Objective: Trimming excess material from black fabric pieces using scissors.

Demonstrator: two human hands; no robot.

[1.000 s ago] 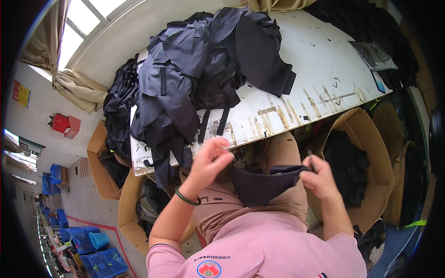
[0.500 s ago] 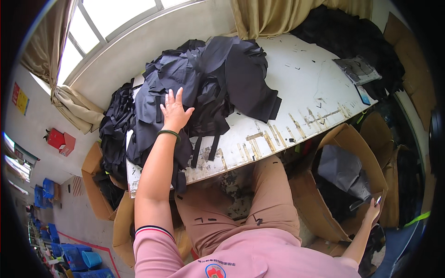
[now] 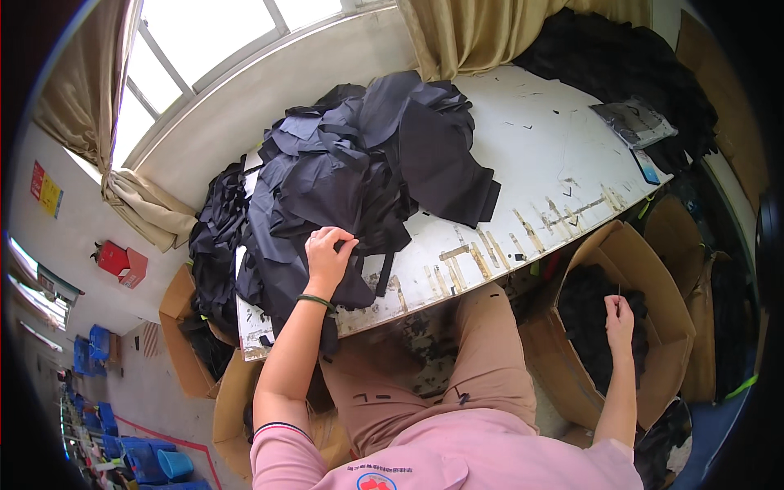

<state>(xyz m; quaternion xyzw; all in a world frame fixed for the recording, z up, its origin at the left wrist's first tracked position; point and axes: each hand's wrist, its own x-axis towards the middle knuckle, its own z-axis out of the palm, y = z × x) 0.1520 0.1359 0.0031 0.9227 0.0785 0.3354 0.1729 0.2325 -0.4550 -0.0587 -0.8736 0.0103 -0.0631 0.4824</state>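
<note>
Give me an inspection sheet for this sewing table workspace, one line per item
Surface: white table, scuffed, with strips of tape along its near edge.
Job's things: heap of dark fabric pieces on the table's left half, spilling over the left end; open cardboard box at the person's right, holding dark fabric.
Clutter: flat grey packet at the far right corner; small scraps scattered on the top.
Hands: left hand grips a piece at the heap's near edge, fingers curled; right hand is inside the box, over the fabric.
Cables: nothing seen.
Surroundings: window and curtains behind; more boxes and blue crates on the floor at left.
</note>
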